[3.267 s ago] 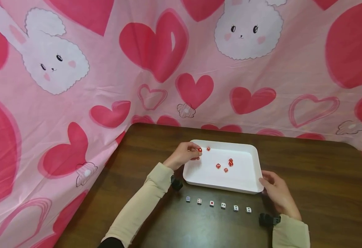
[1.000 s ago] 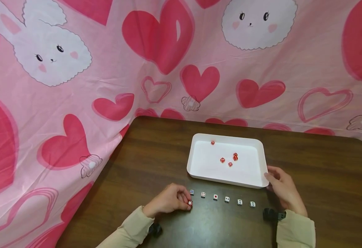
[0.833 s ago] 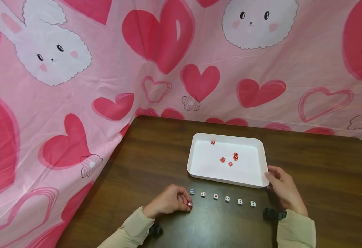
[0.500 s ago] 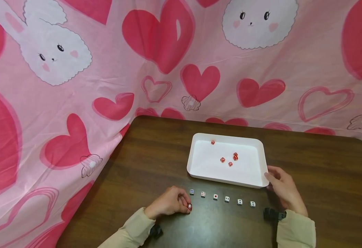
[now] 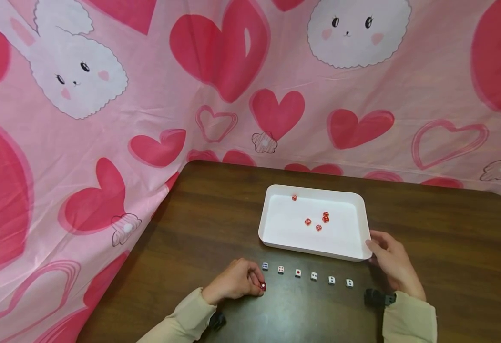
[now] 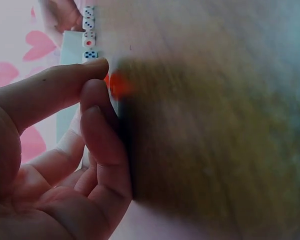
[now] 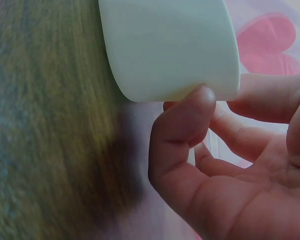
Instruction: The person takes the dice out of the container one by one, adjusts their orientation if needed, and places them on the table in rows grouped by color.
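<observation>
The left hand (image 5: 233, 284), knuckles up, pinched a red die (image 5: 262, 286) at 7 o'clock of the white tray (image 5: 271, 238), whose long axis ran 9-to-3, while the right hand (image 5: 393, 267) gripped its 5 o'clock corner.

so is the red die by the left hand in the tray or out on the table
Out. The red die sits on the wooden table at the left hand fingertips, beside the white dice row, outside the tray.

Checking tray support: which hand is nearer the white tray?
Right. The right hand touches the white tray at its near right corner; the left hand pinches a red die below it.
</observation>
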Available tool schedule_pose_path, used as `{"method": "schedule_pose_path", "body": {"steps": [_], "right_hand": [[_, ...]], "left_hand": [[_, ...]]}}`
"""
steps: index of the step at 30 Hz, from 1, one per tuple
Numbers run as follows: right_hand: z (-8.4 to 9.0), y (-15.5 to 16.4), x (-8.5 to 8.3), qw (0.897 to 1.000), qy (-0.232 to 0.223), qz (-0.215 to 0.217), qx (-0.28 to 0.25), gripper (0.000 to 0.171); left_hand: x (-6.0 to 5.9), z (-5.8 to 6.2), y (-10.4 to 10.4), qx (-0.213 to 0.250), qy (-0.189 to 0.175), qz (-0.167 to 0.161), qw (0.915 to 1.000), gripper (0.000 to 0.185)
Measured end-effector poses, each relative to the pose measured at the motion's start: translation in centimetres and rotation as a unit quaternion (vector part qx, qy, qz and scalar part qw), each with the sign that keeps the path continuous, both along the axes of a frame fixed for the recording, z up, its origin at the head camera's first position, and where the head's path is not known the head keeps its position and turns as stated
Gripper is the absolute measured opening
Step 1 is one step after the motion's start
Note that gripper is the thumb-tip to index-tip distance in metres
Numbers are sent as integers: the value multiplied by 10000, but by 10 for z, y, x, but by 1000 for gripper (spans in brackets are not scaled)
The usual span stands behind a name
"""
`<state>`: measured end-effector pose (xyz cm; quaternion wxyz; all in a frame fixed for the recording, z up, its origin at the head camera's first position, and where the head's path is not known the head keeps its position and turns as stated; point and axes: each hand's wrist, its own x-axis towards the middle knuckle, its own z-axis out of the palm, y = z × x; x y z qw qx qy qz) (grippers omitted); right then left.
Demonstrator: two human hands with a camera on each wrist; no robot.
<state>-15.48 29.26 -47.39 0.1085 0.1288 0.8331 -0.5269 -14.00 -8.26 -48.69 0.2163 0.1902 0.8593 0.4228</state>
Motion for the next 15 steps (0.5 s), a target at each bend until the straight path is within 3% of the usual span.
{"method": "schedule_pose_path", "body": {"steps": [15], "right_hand": [[-1, 0, -1, 10000, -18, -22, 33, 58]], "left_hand": [[2, 4, 1, -27, 278, -60, 9996, 17]]}}
